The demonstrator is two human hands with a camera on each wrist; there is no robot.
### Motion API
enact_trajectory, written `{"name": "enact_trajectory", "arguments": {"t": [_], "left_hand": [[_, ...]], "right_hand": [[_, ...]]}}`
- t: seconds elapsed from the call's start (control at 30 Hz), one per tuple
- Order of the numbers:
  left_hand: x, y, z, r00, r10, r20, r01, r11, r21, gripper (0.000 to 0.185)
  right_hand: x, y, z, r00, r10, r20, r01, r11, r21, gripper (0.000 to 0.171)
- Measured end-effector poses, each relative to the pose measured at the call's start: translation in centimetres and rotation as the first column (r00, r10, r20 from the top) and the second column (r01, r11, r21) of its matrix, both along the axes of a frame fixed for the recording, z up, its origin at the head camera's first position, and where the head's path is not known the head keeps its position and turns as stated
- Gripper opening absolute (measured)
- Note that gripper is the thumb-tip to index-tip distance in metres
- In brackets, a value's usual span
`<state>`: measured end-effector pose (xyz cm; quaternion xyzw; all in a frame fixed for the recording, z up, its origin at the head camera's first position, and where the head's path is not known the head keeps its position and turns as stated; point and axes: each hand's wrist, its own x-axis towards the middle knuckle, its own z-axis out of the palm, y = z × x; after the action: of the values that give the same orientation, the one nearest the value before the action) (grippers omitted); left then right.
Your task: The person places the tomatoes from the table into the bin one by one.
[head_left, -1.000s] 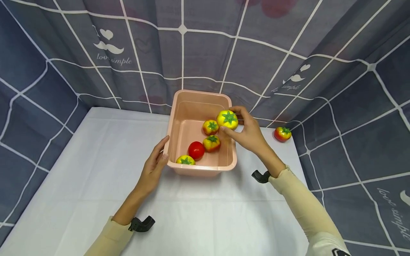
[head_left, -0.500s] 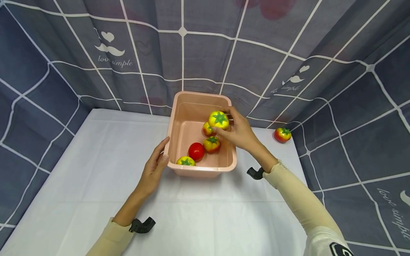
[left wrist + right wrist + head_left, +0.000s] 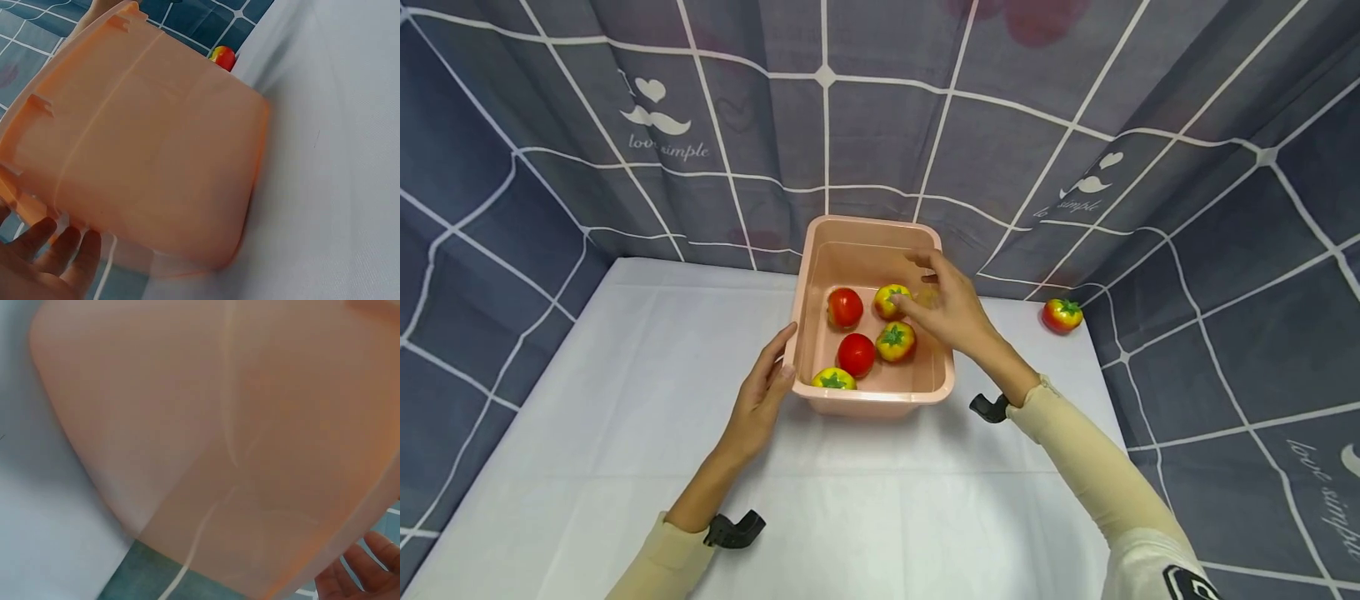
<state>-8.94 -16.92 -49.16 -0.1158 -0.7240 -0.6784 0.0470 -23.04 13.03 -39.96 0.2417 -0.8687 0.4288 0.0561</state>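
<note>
A peach-pink plastic bin holds several tomatoes. Inside, a red tomato lies at the left, and another red one sits nearer the front. A yellow-red tomato and a yellow one lie to the right; a yellow tomato is partly hidden by the front rim. My right hand hovers over the bin's right side, fingers apart and holding nothing. My left hand rests with fairly straight fingers against the left rim; its fingers show beside the outer wall in the left wrist view.
One red-yellow tomato sits on the table at the far right, near the curtain. The white-covered table is bounded by a grey checked curtain at the back and both sides.
My right hand has moved left over the bin and let go of the yellow tomato it held. A red tomato now shows at the bin's left. My left hand has stayed put.
</note>
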Motion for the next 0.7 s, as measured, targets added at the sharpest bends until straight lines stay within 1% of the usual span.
{"name": "enact_trajectory", "arguments": {"t": [0.33,0.47,0.7], "left_hand": [[0.0,0.1,-0.1,1.0,0.009,-0.006,-0.009,1.0,-0.01,0.057],[0.0,0.1,-0.1,1.0,0.013,-0.009,-0.013,1.0,-0.014,0.057],[0.0,0.2,-0.1,1.0,0.013,-0.011,-0.014,1.0,-0.012,0.057]], "right_hand": [[0.1,2.5,-0.5,0.998,-0.035,-0.058,0.031,0.997,-0.071,0.059],[0.1,3.8,-0.7,0.996,-0.068,-0.06,0.062,0.994,-0.086,0.059],[0.0,6.3,-1.4,0.986,-0.157,-0.064,0.151,0.985,-0.08,0.058]]}}
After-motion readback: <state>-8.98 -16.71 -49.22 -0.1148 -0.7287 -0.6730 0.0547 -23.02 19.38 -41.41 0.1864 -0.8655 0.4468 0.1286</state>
